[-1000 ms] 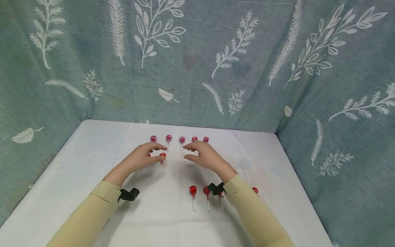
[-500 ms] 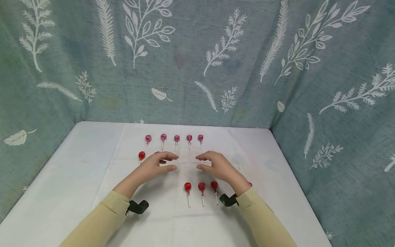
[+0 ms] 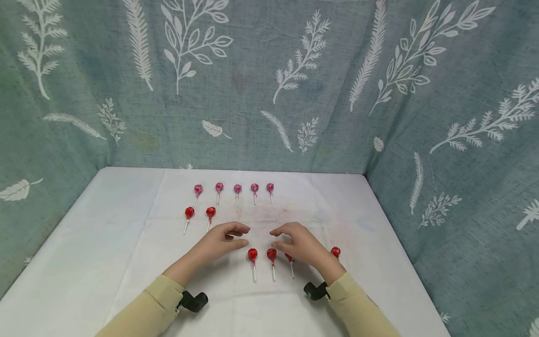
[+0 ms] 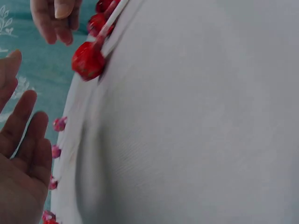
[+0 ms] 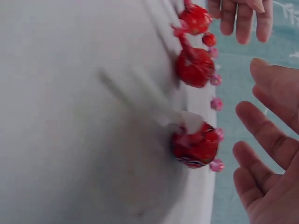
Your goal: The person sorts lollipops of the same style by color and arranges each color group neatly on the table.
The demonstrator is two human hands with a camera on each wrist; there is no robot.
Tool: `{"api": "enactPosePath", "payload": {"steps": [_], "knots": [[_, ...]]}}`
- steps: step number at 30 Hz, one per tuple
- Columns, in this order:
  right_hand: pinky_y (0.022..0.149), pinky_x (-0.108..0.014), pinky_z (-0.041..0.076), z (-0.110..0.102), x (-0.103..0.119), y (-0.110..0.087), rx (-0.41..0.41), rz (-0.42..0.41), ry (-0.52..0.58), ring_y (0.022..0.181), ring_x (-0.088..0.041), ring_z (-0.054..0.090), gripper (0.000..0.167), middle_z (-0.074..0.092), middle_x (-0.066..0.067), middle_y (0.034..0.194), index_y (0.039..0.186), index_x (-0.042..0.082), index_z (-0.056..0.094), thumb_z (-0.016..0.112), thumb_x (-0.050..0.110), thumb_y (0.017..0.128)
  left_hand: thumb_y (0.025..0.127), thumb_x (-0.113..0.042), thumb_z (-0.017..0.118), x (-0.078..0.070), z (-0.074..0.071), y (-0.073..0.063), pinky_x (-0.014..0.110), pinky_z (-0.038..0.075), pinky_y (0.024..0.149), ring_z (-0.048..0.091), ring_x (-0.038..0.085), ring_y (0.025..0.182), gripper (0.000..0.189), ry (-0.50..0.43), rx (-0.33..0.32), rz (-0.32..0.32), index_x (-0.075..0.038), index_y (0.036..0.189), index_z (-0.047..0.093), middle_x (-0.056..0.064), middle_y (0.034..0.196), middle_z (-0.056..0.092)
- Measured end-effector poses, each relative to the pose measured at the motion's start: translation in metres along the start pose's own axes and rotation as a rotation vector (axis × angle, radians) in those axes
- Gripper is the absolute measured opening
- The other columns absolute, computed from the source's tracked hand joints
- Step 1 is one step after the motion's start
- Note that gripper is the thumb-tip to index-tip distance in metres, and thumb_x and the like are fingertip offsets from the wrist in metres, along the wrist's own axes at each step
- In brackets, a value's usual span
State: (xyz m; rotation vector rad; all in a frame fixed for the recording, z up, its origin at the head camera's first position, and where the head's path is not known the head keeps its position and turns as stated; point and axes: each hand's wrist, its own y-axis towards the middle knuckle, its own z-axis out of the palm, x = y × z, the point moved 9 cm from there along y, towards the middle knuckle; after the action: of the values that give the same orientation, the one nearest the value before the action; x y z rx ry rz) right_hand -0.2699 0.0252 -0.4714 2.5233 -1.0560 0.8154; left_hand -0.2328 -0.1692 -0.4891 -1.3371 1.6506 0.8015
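My left hand [image 3: 225,241] hovers over the table's middle, fingers slightly bent, holding nothing. Facing it, my right hand [image 3: 298,244] also holds nothing and partly covers a red lollipop [image 3: 291,267]. Two more red lollipops, one on the left [image 3: 252,254] and one beside it [image 3: 271,254], lie just in front of the gap between the hands. Beyond the left hand are two others, a red lollipop [image 3: 189,212] and its neighbour, another red lollipop [image 3: 210,212]. In the right wrist view, a red lollipop [image 5: 195,147] lies near the right hand's fingers [image 5: 252,172], apart from them.
A row of several pink-wrapped lollipops [image 3: 237,188] lies along the back of the white table [image 3: 139,290]. One red lollipop [image 3: 335,252] sits right of the right wrist, partly hidden. Patterned green cloth [image 3: 252,93] stands behind and at the sides.
Both hands have drawn back from the pink row toward the near red lollipops, uncovering the two red ones at left. The head view has shifted slightly. No lollipop has visibly been moved.
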Motion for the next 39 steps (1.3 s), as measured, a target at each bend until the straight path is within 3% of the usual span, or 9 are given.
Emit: {"api": "enactPosePath", "payload": {"steps": [9, 17, 21, 29, 39], "knots": [[0.095, -0.037, 0.047, 0.014, 0.001, -0.004, 0.009, -0.062, -0.054, 0.109, -0.014, 0.055, 0.029, 0.069, 0.005, 0.111, 0.116, 0.015, 0.074, 0.073, 0.032, 0.092, 0.085, -0.04, 0.078, 0.008, 0.02, -0.007, 0.05, 0.041, 0.102, 0.055, 0.021, 0.12, 0.041, 0.051, -0.034, -0.061, -0.021, 0.121, 0.069, -0.006, 0.119, 0.066], [0.087, -0.033, 0.046, 0.02, 0.0, -0.007, 0.011, -0.088, -0.096, 0.094, -0.015, 0.055, 0.029, 0.067, 0.008, 0.1, 0.114, 0.016, 0.075, 0.073, 0.033, 0.092, 0.086, -0.037, 0.079, 0.011, 0.031, -0.005, 0.046, 0.043, 0.098, 0.059, 0.016, 0.112, 0.038, 0.074, -0.042, -0.01, -0.019, 0.118, 0.071, -0.005, 0.114, 0.068], [0.091, -0.034, 0.044, 0.021, 0.001, -0.009, 0.011, -0.086, -0.125, 0.1, -0.013, 0.053, 0.028, 0.066, 0.01, 0.098, 0.114, 0.018, 0.075, 0.073, 0.035, 0.092, 0.085, -0.035, 0.079, 0.008, 0.031, -0.005, 0.046, 0.043, 0.098, 0.058, 0.016, 0.113, 0.035, 0.139, -0.046, 0.017, -0.02, 0.116, 0.072, -0.008, 0.111, 0.068], [0.095, -0.039, 0.043, 0.022, 0.008, -0.009, 0.007, -0.116, -0.179, 0.109, -0.017, 0.056, 0.023, 0.067, 0.013, 0.095, 0.109, 0.022, 0.077, 0.073, 0.036, 0.091, 0.084, -0.036, 0.08, 0.001, 0.031, -0.005, 0.046, 0.044, 0.093, 0.058, 0.013, 0.107, 0.024, 0.359, -0.063, 0.099, -0.027, 0.106, 0.077, -0.019, 0.104, 0.067], [0.095, -0.042, 0.042, 0.025, 0.006, -0.009, 0.027, -0.085, -0.184, 0.112, -0.016, 0.054, 0.024, 0.065, 0.016, 0.096, 0.111, 0.024, 0.076, 0.073, 0.038, 0.091, 0.084, -0.034, 0.08, -0.003, 0.032, -0.007, 0.054, 0.038, 0.096, 0.056, 0.017, 0.108, 0.02, 0.415, -0.062, 0.092, -0.027, 0.102, 0.077, -0.018, 0.1, 0.067]]}}
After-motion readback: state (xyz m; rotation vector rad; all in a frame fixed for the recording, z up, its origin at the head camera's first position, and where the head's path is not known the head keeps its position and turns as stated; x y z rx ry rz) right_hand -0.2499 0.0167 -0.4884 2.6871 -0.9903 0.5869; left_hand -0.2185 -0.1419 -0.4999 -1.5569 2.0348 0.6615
